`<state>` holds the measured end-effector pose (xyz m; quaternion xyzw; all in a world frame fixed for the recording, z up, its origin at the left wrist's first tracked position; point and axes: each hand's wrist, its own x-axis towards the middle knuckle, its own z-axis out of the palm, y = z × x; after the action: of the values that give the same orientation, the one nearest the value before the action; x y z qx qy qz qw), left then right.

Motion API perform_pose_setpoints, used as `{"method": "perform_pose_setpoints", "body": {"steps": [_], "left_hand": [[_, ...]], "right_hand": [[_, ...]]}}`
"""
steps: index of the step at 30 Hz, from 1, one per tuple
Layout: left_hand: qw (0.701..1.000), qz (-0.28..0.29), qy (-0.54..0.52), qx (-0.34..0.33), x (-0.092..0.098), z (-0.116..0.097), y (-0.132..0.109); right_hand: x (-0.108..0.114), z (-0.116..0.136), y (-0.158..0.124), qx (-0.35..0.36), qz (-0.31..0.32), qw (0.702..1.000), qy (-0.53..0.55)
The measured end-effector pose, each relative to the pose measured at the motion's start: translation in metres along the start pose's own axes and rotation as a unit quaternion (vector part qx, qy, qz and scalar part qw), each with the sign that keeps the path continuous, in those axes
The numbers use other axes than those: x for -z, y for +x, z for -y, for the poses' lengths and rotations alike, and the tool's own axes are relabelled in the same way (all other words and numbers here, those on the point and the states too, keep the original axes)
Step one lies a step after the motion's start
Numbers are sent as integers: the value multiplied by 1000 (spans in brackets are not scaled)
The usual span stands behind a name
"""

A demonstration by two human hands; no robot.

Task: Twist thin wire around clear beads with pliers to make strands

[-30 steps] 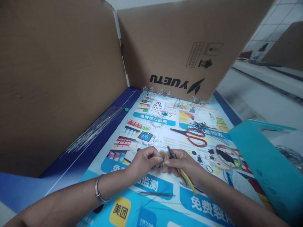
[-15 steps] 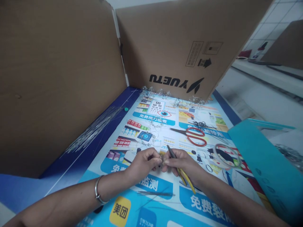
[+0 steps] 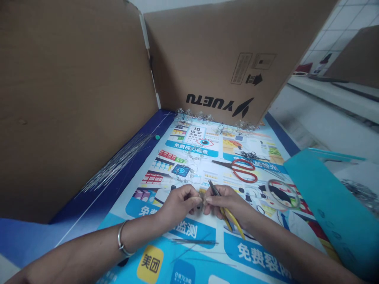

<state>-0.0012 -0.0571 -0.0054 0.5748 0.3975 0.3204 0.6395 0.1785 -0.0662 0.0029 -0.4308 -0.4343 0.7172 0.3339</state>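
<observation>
My left hand (image 3: 180, 202) is closed in a pinch on a small wire-like piece (image 3: 202, 198), pale and shiny, whose exact kind I cannot make out. From the other side, the fingertips of my right hand (image 3: 232, 202) meet at the same piece. Across the right palm lies a pair of yellow-handled pliers (image 3: 235, 225), jaws pointing up and away from me. Just beyond the hands, a loose strand of clear beads and wire (image 3: 186, 177) lies on the printed sheet. Several thin dark wires (image 3: 194, 241) lie nearer to me.
Red-handled scissors (image 3: 244, 170) and a clear ring-shaped roll (image 3: 282, 194) lie beyond my right hand. A wire bundle (image 3: 118, 161) is at left. A teal box (image 3: 328, 213) with metal pieces stands at right. Cardboard panels (image 3: 225, 51) rise behind and left.
My fingertips have shifted very slightly around the small piece, and the view has moved a little. The pliers stay in my right hand.
</observation>
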Motion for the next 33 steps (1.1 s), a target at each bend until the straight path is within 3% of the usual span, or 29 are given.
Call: {"method": "perform_pose_setpoints", "body": {"steps": [6, 11, 15, 17, 20, 22, 26, 33], "left_hand": [[981, -45, 185, -47, 13, -5, 2], [920, -34, 382, -83, 22, -6, 6], [865, -45, 485, -122, 21, -19, -3], [839, -2, 529, -128, 16, -27, -14], [792, 139, 578, -138, 5, -33, -32], [757, 195, 607, -144, -2, -30, -40], [721, 229, 633, -164, -7, -18, -43], [720, 268, 621, -155, -4, -24, -40]], "right_hand": [[6, -1, -1, 11, -24, 999, 21], [9, -2, -1, 9, -27, 999, 23], [8, -1, -1, 9, -26, 999, 37], [7, -1, -1, 10, -27, 999, 44], [7, -1, -1, 13, -27, 998, 47], [7, -1, -2, 11, -27, 999, 40], [8, -1, -2, 1, -20, 999, 38], [7, 2, -2, 4, -10, 999, 39]]}}
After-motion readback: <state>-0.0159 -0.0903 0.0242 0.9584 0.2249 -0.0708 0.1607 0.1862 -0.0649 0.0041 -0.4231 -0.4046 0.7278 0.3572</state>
